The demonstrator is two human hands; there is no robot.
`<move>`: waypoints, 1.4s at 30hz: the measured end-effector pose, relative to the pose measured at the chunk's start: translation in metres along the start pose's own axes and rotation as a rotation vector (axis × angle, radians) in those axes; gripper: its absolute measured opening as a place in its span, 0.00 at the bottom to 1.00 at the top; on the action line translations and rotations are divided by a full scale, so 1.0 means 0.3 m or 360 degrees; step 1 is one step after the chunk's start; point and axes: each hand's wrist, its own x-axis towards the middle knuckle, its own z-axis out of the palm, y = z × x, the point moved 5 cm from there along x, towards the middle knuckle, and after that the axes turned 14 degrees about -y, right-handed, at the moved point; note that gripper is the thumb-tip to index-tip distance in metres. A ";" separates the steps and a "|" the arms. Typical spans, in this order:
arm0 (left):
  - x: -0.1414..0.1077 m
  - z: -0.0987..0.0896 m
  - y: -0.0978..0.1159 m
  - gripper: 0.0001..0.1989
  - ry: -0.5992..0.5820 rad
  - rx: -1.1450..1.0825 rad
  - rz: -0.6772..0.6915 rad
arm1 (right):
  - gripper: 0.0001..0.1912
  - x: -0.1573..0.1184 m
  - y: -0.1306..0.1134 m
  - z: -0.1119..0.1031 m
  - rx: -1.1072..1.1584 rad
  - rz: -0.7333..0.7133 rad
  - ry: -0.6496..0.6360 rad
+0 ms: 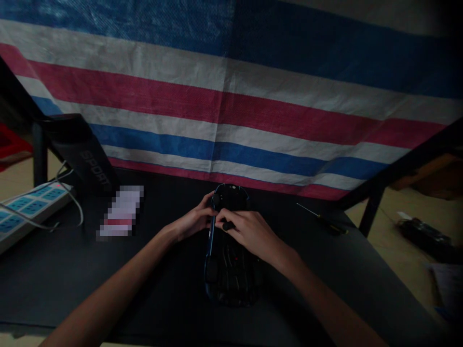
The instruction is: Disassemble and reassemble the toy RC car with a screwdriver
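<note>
A toy car lies wheels-up on the black table, its dark underside facing me and a blue body edge showing along the left. My left hand grips the car's left side near the far wheel, fingers curled against the edge. Over the middle of the underside, my right hand is closed around a small screwdriver with a dark, yellow-tinged handle; its tip is hidden. A small red light or spot shows on the underside. Another screwdriver, with a thin shaft and a black-and-yellow handle, rests to the right.
At the left are a white power strip with blue sockets, a pale cable, a blurred-out phone-like object and a black item marked SPORT. A striped tarp hangs behind the table. Dark objects lie on the floor at right.
</note>
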 end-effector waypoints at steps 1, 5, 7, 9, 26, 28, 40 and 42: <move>0.000 0.001 0.000 0.42 -0.0002 -0.0006 0.0005 | 0.04 0.003 0.001 0.004 -0.0003 -0.0002 -0.0007; -0.001 0.001 -0.002 0.42 -0.0001 -0.0018 0.0021 | 0.05 0.008 0.005 0.017 -0.0002 0.0000 -0.0014; 0.000 -0.001 -0.003 0.42 -0.0006 -0.0030 0.0020 | 0.05 0.010 0.005 0.022 0.0004 0.0000 -0.0008; 0.000 -0.002 -0.004 0.43 -0.0005 -0.0044 0.0014 | 0.05 0.012 0.004 0.024 0.0010 -0.0007 -0.0001; -0.005 0.000 -0.003 0.43 -0.0021 0.0002 -0.0038 | 0.07 -0.009 0.002 -0.063 0.0467 -0.0084 0.0270; -0.005 0.002 0.000 0.42 -0.0040 0.0012 -0.0049 | 0.10 -0.023 -0.006 -0.120 0.0559 -0.0106 0.0408; -0.001 -0.006 -0.009 0.44 -0.0044 -0.0008 -0.0041 | 0.05 -0.011 -0.066 -0.157 0.0459 -0.0199 0.0449; -0.003 -0.006 -0.011 0.44 -0.0020 -0.0012 -0.0050 | 0.05 -0.007 -0.064 -0.140 0.0447 -0.0205 0.0398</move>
